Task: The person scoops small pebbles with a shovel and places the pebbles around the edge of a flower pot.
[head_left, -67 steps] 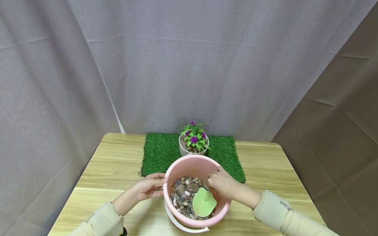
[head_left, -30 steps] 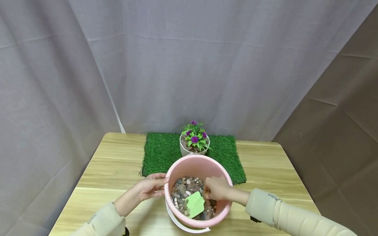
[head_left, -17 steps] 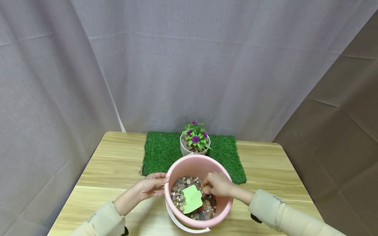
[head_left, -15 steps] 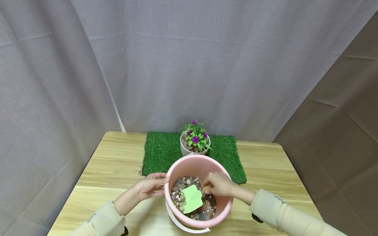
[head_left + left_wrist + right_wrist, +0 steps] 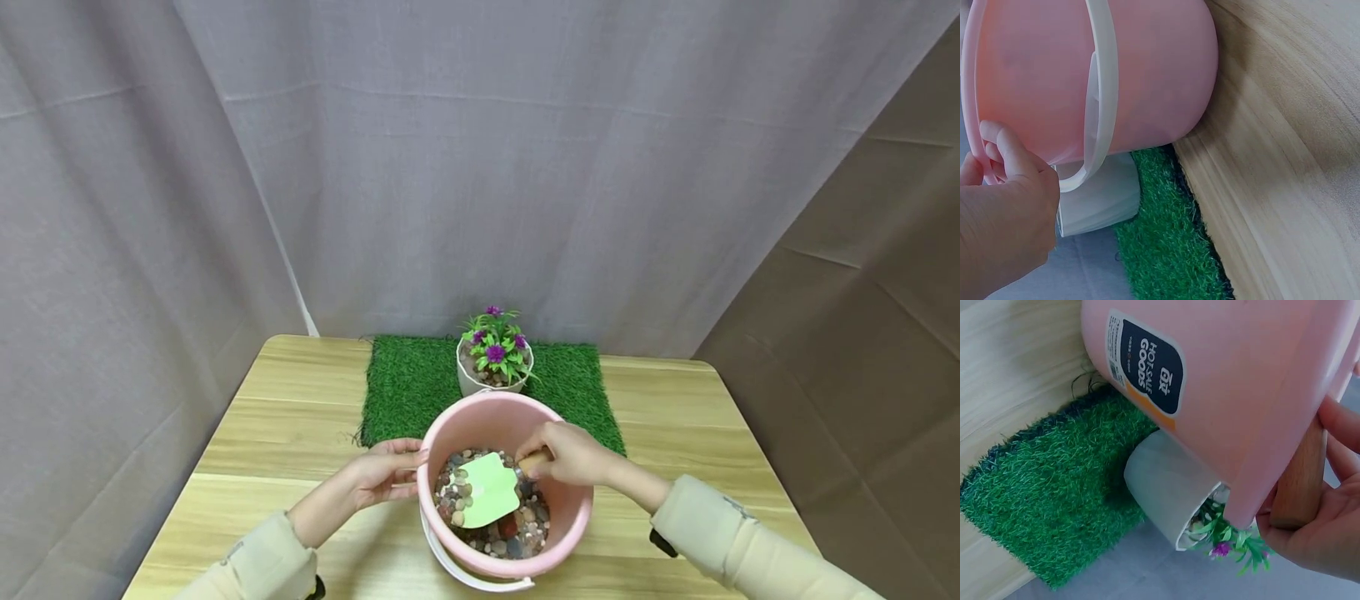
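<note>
A pink bucket (image 5: 487, 421) with a layer of mixed pebbles (image 5: 528, 521) inside stands at the table's front. My left hand (image 5: 382, 475) holds its left rim, thumb and fingers on either side in the left wrist view. Inside the bucket, my right hand (image 5: 573, 454) grips the wooden handle (image 5: 1300, 481) of a light green garden trowel (image 5: 491, 492). Several pebbles lie on the blade's left end, which sits just over the pebble layer. The bucket's white carrying handle (image 5: 1109, 81) hangs down its side.
Behind the bucket, a white pot (image 5: 467, 383) with a purple-flowered plant (image 5: 495, 337) stands on a green artificial-grass mat (image 5: 408, 392). The wooden table (image 5: 285, 425) extends to both sides. Grey curtains (image 5: 480, 183) hang behind it.
The trowel went from the bucket's right side down into the pebbles and leftward, then rose slightly with several pebbles on its blade. My left hand stays on the rim.
</note>
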Tool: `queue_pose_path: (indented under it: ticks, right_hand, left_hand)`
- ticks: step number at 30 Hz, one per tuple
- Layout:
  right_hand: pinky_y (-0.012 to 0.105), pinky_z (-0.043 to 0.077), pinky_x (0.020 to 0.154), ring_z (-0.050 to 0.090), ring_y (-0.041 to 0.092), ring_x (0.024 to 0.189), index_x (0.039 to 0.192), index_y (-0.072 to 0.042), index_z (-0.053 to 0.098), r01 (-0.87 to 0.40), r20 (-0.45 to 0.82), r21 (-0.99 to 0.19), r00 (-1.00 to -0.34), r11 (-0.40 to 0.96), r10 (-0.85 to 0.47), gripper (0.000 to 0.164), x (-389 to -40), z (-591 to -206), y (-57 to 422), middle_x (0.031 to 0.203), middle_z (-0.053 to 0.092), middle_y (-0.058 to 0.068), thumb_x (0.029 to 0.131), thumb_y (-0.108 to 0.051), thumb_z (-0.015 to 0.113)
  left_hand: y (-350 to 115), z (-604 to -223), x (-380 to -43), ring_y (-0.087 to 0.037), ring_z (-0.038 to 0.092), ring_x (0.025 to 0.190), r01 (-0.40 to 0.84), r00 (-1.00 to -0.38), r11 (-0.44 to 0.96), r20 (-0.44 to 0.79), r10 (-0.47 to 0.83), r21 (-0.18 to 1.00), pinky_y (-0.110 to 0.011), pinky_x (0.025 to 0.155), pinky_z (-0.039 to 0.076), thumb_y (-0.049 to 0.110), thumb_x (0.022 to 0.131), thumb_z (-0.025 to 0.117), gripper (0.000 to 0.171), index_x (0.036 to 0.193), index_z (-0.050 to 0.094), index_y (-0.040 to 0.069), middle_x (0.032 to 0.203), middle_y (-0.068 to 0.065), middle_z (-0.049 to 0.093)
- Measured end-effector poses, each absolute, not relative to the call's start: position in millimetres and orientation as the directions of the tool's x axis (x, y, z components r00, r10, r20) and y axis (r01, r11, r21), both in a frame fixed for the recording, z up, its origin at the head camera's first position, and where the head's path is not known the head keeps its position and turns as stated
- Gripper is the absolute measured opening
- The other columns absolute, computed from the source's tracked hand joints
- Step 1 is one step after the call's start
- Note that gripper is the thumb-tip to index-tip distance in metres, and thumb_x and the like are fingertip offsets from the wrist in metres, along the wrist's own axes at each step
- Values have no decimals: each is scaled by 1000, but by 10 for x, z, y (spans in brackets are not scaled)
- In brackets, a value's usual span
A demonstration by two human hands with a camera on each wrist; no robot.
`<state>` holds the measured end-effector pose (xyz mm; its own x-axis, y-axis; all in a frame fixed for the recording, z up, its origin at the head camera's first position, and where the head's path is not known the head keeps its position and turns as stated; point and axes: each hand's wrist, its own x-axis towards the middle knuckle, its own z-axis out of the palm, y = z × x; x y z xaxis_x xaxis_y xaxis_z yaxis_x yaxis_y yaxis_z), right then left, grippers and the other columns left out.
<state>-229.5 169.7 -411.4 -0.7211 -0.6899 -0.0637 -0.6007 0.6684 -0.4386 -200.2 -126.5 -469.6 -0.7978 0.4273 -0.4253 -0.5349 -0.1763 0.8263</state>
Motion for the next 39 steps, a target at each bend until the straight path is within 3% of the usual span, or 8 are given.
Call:
queue_pose_path:
  ticks: [4, 11, 19, 39]
  right_hand:
    - [28, 55, 77, 62, 13, 84, 98, -8, 73, -606, -44, -461, -714, 648, -699, 22, -2309, -4076, 1742, 96, 71, 5, 75, -11, 74]
    - [15, 47, 61, 54, 4, 72, 98, -4, 72, -588, -11, -537, -712, 605, -702, 20, -2379, -4011, 1813, 91, 71, 8, 78, -7, 72]
    - [15, 48, 65, 57, 6, 75, 99, -3, 72, -570, 1, -535, -738, 623, -675, 21, -2487, -4006, 1904, 91, 70, 8, 78, -6, 72]
    - [14, 46, 49, 45, -2, 56, 103, 8, 66, -461, -20, -632, -794, 623, -607, 23, -2683, -3873, 2137, 89, 69, 17, 82, -1, 67]
  left_hand:
    - [-1268, -4696, -2004, -5, 64, 74, -538, -796, -173, -430, 427, 825, -18, 72, 60, 14, 90, 63, 16, 104, 57, 12, 81, 3, 67]
    - [-1278, -4702, -2007, -5, 64, 74, -540, -792, -181, -423, 440, 822, -19, 74, 60, 15, 90, 63, 19, 107, 56, 10, 82, 3, 66]
    - [-1272, -4698, -2003, -6, 64, 75, -542, -793, -181, -428, 433, 821, -20, 75, 60, 14, 89, 63, 21, 109, 56, 9, 82, 3, 67]
    - [-1275, -4697, -2000, -5, 65, 74, -538, -794, -189, -420, 439, 821, -20, 74, 60, 12, 90, 62, 20, 109, 56, 8, 82, 2, 68]
